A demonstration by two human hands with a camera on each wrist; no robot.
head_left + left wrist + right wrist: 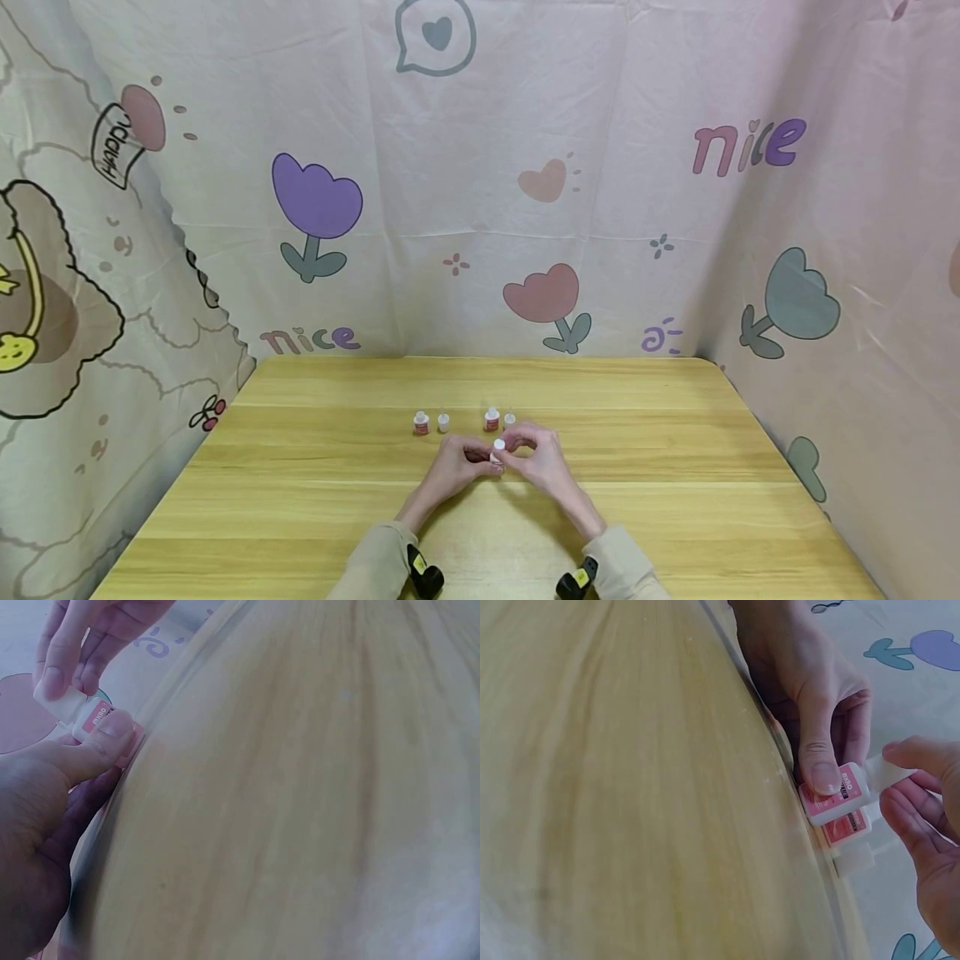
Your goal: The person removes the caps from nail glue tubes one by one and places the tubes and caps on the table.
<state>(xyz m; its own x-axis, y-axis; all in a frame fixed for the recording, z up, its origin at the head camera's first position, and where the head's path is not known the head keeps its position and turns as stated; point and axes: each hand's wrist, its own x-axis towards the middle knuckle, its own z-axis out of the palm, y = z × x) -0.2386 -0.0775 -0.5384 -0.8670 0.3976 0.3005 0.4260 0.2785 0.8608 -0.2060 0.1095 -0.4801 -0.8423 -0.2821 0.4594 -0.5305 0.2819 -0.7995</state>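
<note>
A small white bottle (832, 796) with a pink label is in my left hand (455, 467), its thumb pressed on the label. The fingers of my right hand (542, 458) pinch the white cap (61, 703) at the bottle's top. In both wrist views the cap sits at the neck; whether it is tight I cannot tell. Just beyond my hands stands another pink-labelled bottle (492, 419), with a loose white cap (510, 419) to its right. Farther left are a third such bottle (422, 423) and another loose white cap (443, 422).
The wooden table (300, 517) reaches back to a hanging cloth (450, 217) printed with flowers and words. More of this cloth hangs along both sides. Each forearm wears a black strap-on camera (426, 575) over its sleeve.
</note>
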